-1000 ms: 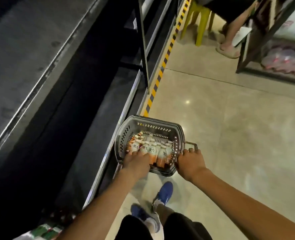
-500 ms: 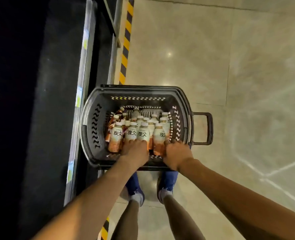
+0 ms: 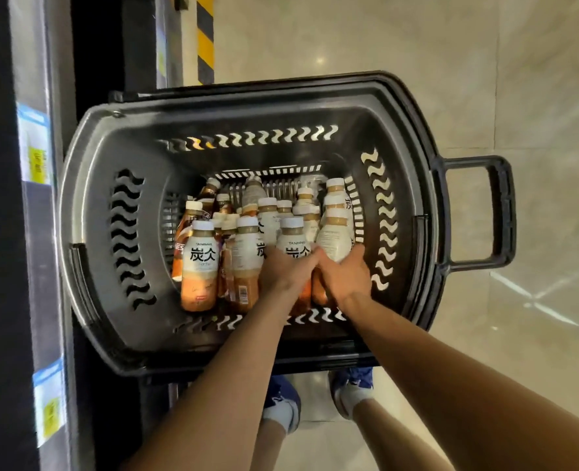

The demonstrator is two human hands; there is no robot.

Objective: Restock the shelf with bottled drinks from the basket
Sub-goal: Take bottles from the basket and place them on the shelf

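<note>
A dark grey plastic basket [image 3: 118, 137] stands on the floor below me, beside the shelf. Several bottled drinks with white caps, cream labels and brown contents stand packed inside it; one bottle [image 3: 201, 263] stands at the front left. My left hand [image 3: 283, 270] reaches in and grips a bottle [image 3: 293, 241] in the middle of the front row. Right beside it, my right hand [image 3: 347, 275] curls round the neighbouring bottle [image 3: 334, 237]. The lower parts of both held bottles are hidden by my hands.
The shelf edge [image 3: 38, 232] with blue and yellow price tags runs down the left side. A yellow-black hazard stripe [image 3: 205, 39] marks the floor behind the basket. The basket's pull handle [image 3: 500, 212] sticks out right. My blue shoes [image 3: 283, 402] stand just behind the basket on tiled floor.
The view has dropped closer over the basket. My right hand has moved from the basket's rim in among the bottles, and both hands now hold bottles in the front row.
</note>
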